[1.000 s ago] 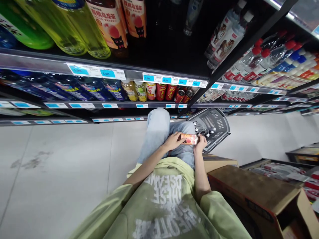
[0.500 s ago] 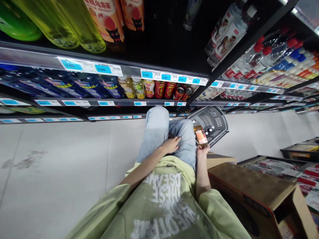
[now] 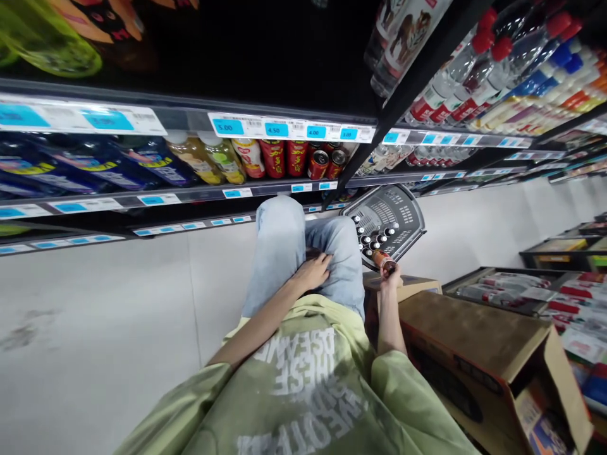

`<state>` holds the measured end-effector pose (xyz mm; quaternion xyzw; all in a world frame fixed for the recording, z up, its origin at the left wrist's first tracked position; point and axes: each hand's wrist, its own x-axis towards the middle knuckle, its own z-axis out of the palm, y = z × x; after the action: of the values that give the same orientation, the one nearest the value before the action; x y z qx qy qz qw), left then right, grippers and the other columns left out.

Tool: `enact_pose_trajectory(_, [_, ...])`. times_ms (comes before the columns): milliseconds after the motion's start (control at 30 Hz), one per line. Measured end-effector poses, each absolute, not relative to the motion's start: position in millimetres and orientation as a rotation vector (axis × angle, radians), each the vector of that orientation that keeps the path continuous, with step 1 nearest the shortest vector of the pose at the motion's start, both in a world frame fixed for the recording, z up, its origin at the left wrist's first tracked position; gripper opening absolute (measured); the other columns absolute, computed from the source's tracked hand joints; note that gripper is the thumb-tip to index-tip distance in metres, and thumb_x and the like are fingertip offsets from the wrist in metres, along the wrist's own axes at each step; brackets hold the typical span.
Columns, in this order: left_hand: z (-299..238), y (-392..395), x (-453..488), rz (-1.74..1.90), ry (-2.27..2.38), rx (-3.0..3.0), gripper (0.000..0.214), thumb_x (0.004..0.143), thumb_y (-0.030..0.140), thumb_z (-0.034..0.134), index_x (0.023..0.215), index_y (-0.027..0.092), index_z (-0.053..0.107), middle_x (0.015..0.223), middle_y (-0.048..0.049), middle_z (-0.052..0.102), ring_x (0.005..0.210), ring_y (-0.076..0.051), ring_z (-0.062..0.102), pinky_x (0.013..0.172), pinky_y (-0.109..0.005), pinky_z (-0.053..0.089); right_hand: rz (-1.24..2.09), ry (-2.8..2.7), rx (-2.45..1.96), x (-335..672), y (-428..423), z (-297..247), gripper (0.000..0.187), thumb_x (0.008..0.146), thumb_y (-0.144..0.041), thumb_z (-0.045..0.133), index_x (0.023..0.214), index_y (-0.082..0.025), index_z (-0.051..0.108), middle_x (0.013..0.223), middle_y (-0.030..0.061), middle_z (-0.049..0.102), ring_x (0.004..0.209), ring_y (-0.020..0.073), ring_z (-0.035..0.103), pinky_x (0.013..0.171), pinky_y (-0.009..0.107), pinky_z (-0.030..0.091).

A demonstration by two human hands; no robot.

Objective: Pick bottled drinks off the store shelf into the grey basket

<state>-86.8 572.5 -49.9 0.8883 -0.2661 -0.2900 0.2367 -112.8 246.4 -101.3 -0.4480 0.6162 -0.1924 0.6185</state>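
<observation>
My right hand (image 3: 391,276) is closed round a small bottle (image 3: 382,260) with an orange label and dark contents, held at the near rim of a grey plastic shopping basket (image 3: 403,212). Several bottles with dark caps (image 3: 372,235) stand inside the basket, just beyond the one I hold. My left hand (image 3: 313,272) lies flat on my thigh in light blue jeans, fingers spread, holding nothing. I crouch on the floor in a green shirt, facing drink shelves.
Shelves with blue price tags (image 3: 275,129) carry bottles and red cans (image 3: 318,163) ahead. A brown cardboard box (image 3: 478,354) stands open at my right, with a smaller box (image 3: 408,287) beside the basket. Low displays of packaged goods (image 3: 512,294) lie further right. Pale tiled floor (image 3: 95,328) spreads left.
Both hands held the bottle over my lap a second ago. My left hand let go and rests on my thigh; my right hand carried the bottle right and down to the basket.
</observation>
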Motion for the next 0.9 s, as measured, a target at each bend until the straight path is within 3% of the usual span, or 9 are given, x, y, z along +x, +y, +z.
enact_pose_trajectory(467, [-46.8, 549.0, -73.1, -0.845, -0.556, 2.459, 0.039, 0.101, 0.017, 0.047, 0.140, 0.013, 0.055, 0.136, -0.0196, 0.059, 0.112, -0.033, 0.074, 0.096, -0.042, 0.059, -0.560, 1.549, -1.046, -52.7, 208.9, -98.3, 0.027, 0.090, -0.028, 0.072, 0.087, -0.025, 0.045, 0.067, -0.0060, 0.066, 0.050, 0.0106, 0.062, 0.051, 0.020, 0.063])
enact_pose_trajectory(733, [-43.5, 533.7, -70.2, -0.933, -0.514, 2.545, 0.033, 0.100, 0.012, 0.044, 0.132, 0.012, 0.053, 0.137, -0.0221, 0.058, 0.106, -0.032, 0.075, 0.087, -0.039, 0.058, -0.515, 1.552, -1.094, -12.1, 197.1, -135.6, 0.033, 0.092, -0.030, 0.077, 0.090, -0.025, 0.044, 0.074, -0.0050, 0.066, 0.055, 0.0107, 0.066, 0.048, 0.019, 0.061])
enact_pose_trajectory(900, [-44.1, 533.7, -65.8, -0.966, -0.515, 2.557, 0.030, 0.098, 0.013, 0.046, 0.126, 0.014, 0.053, 0.134, -0.0206, 0.059, 0.102, -0.030, 0.075, 0.084, -0.039, 0.059, -0.447, 1.555, -1.322, 10.6, 185.6, -163.4, 0.026, 0.091, -0.030, 0.076, 0.094, -0.024, 0.051, 0.077, -0.0051, 0.064, 0.065, 0.0132, 0.070, 0.057, 0.025, 0.066])
